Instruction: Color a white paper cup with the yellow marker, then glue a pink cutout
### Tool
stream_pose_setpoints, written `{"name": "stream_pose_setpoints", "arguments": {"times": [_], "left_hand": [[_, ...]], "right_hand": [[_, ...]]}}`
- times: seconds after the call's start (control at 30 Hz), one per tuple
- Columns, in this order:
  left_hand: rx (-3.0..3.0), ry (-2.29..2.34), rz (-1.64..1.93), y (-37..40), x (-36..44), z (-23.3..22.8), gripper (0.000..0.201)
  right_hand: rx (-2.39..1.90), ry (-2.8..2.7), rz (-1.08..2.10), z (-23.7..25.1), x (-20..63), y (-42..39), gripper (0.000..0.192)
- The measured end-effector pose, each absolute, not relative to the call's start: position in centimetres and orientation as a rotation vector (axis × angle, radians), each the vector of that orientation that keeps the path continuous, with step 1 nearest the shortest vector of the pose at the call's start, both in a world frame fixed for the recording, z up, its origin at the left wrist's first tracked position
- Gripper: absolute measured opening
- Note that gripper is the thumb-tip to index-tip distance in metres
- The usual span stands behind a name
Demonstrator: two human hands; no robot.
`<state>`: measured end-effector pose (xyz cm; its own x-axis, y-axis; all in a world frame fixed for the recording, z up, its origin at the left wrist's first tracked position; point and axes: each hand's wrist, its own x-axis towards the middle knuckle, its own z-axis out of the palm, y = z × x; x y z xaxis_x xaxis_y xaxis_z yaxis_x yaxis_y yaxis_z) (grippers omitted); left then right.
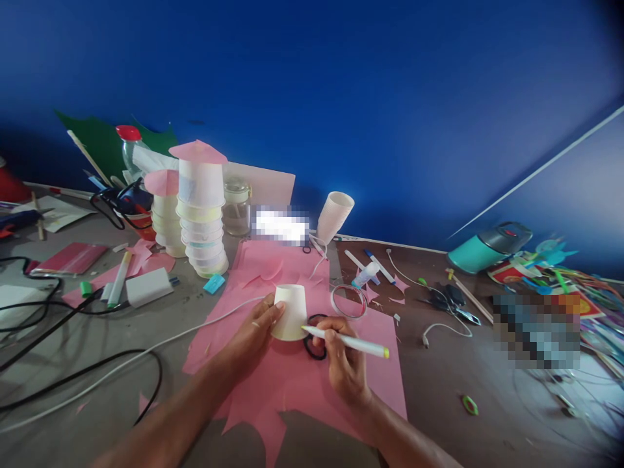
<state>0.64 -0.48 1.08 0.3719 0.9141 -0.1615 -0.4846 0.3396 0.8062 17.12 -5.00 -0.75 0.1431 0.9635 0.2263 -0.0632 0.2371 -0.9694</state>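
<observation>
Jagged-edged smooth pink paper (383,390) lies beneath the hands. The right hand (344,364), wrist angled in from the lower right, pinches a white marker (358,343), its yellow tip at the lower rim of an upside-down, tapered paper cup (291,315); the left hand (260,327) grips that cup's side. Black scissor handles (318,355) lie close behind the right fingers. Farther back stand a clear tape roll (363,311), cone-topped cup towers (201,188), a glass jar (237,211) and a leaning cup stack (334,218).

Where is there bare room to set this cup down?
Brown tabletop between the pink sheet and the green ring looks freest; a smaller grey patch lies between the blue block and white cable. It's crowded beside the right hand, with black loops there, and around the cup towers.
</observation>
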Motion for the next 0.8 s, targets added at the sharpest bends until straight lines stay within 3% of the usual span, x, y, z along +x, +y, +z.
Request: {"name": "stream_pose_setpoints", "arguments": {"times": [0.8], "left_hand": [[0.745, 0.724, 1.019, -0.23, 0.61, 0.27, 0.026]], "right_hand": [[-0.929, -1.097, 1.040, -1.29, 17.29, -5.18, 0.034]]}}
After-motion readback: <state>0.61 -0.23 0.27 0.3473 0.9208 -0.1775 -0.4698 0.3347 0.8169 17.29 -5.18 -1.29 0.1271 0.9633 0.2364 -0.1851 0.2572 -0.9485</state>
